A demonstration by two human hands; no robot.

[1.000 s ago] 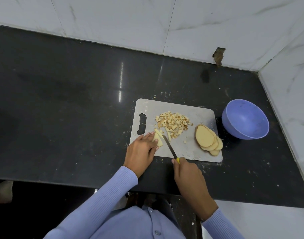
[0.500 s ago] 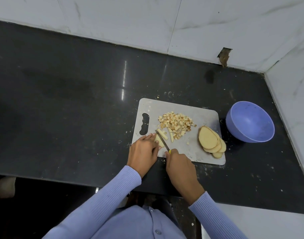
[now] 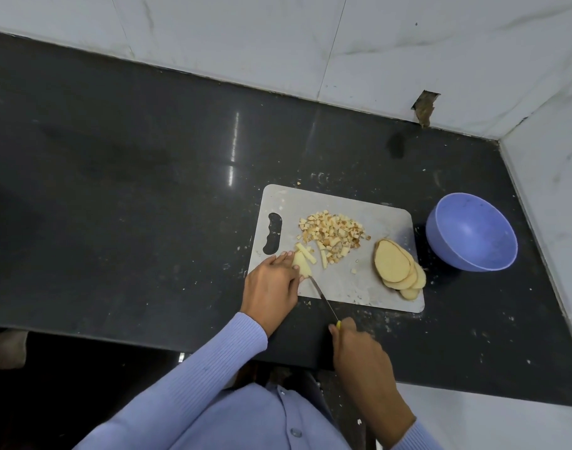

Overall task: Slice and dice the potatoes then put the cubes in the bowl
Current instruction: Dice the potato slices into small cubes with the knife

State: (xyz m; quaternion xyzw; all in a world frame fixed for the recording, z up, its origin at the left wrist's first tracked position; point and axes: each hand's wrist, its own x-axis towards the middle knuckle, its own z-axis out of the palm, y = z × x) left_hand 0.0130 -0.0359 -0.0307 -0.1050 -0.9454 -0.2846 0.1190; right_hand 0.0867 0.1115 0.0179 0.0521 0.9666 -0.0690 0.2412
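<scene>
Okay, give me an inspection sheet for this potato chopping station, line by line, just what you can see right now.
Surface: black countertop, crumbs and white specks round the cutting board.
Job's things: diced cubes piled mid-board; stacked slices at its right end; cut strips; purple bowl empty, right of the board.
Clutter: stray potato bits off the board.
Grippers: left hand presses a potato piece; right hand grips the knife.
Cables: nothing seen.
Surroundings: white marble walls, chipped hole at the base.

One cutting board (image 3: pixel 369 216), one knife (image 3: pixel 322 298), one blue bowl (image 3: pixel 472 232) – and two hands. Four potato slices (image 3: pixel 398 267), one pile of cubes (image 3: pixel 333 233), a few sticks (image 3: pixel 305 253).
</scene>
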